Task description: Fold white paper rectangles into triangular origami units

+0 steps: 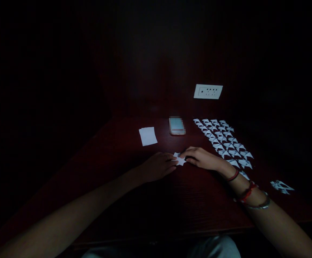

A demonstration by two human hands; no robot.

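Observation:
A small white folded paper piece [179, 159] lies on the dark red wooden table [134, 200] between my two hands. My left hand [158, 165] rests on the table with its fingers curled and its fingertips touching the paper's left edge. My right hand [202, 158] comes in from the right, fingers pressed together on the paper's right side. Red thread bands and a metal bangle [253, 199] circle my right wrist. The scene is very dim.
Several folded white paper pieces [224, 141] lie in rows at the right. A few more [282, 186] sit near the right edge. A stack of white paper squares [147, 136] and a phone [176, 125] lie further back. A white wall socket [208, 91] is behind.

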